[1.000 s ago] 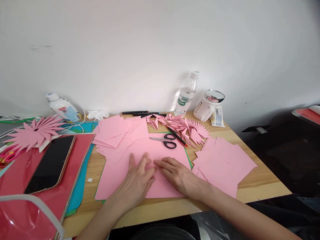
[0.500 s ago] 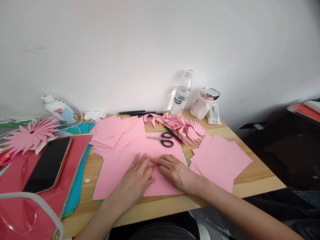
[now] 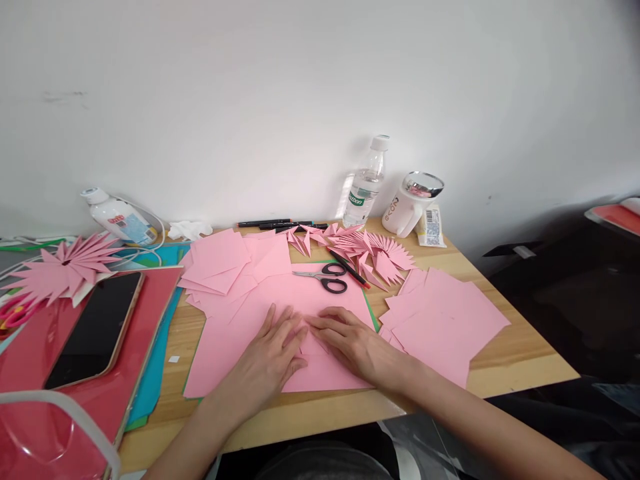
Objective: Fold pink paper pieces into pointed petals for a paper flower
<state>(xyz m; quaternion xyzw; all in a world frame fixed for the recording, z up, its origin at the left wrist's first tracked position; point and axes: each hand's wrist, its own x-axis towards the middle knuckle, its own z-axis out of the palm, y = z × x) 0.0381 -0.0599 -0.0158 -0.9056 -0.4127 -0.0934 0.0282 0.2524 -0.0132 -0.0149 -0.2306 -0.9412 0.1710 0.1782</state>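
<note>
My left hand [image 3: 273, 353] lies on a large pink sheet [image 3: 215, 360], its fingers apart and pressing on a small folded pink paper [image 3: 311, 345]. From the right, my right hand [image 3: 345, 337] rests flat with extended fingers on the same small paper, so much of it is hidden. Black-handled scissors [image 3: 333, 278] lie on the large sheet beyond my hands. A pile of pink squares [image 3: 217, 260] is at the back left of the sheet, and another pink pile [image 3: 445, 320] sits to the right. Folded pink pieces [image 3: 387, 257] are grouped behind the scissors.
A phone [image 3: 95, 333] lies on a red folder [image 3: 145, 313] at the left, near a pink pinwheel-like piece [image 3: 67, 267]. Along the wall stand a water bottle [image 3: 363, 190] and a white mug [image 3: 407, 207]. Black pens [image 3: 280, 225] lie at the back.
My left thumb and fingers have shifted slightly, and more of the small folded paper shows between my hands. The view has moved a little.
</note>
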